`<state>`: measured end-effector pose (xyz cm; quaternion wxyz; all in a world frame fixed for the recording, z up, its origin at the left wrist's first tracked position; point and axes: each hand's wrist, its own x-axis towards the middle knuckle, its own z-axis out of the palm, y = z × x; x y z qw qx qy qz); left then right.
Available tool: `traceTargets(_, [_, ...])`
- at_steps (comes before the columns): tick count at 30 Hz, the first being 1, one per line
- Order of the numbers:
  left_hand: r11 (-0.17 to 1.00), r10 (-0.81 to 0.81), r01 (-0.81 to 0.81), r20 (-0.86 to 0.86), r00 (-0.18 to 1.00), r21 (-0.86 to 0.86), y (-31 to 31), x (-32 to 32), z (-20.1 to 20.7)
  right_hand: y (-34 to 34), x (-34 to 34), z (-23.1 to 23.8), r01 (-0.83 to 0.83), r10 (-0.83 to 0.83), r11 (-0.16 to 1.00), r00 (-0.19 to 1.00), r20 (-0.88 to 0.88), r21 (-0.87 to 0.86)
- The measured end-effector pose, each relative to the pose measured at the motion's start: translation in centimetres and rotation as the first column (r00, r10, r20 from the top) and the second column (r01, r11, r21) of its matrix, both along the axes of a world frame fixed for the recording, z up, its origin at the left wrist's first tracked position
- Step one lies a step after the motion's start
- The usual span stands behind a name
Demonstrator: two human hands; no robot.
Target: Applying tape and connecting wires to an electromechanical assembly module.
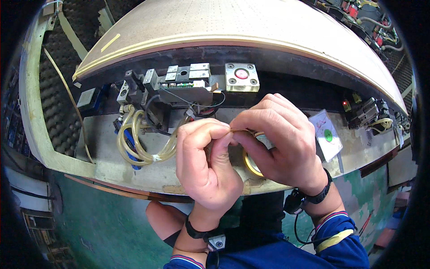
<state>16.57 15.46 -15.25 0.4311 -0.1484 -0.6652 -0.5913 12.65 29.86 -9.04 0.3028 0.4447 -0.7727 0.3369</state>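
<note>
My left hand (204,166) and right hand (282,134) meet at the fingertips, pinching a thin strip (242,130) above the bench (102,145). Translucent packet (320,127) right, contents unclear; yellow ring (249,167) partly behind right hand; coiled hose (145,156) left.

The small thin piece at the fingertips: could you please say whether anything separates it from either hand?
Nothing visible does; the right hand pinches the small thin piece, and the left hand meets it there.
</note>
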Motion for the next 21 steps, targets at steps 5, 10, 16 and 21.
traceTargets(5, [1.000, 0.014, -0.014, -0.023, 1.000, 0.020, -0.17, -0.09, -0.35, -0.23, 0.01, -0.04, -0.007, 0.007, 1.000, 1.000, -0.003, -0.012])
traceTargets(10, [0.991, -0.038, 0.045, -0.061, 0.997, 0.125, 0.25, -0.20, -0.67, -0.33, -0.33, -0.59, -0.021, 0.020, 1.000, 0.999, -0.039, -0.016])
traceTargets(16, [0.993, -0.020, 0.025, -0.043, 0.999, 0.119, 0.13, -0.03, -0.65, -0.21, -0.22, -0.36, 0.007, -0.006, 1.000, 0.998, -0.064, 0.012])
traceTargets(21, [0.999, 0.020, -0.020, -0.002, 1.000, 0.028, -0.15, 0.15, -0.40, -0.06, -0.41, -0.60, 0.030, -0.028, 1.000, 0.990, -0.141, 0.008])
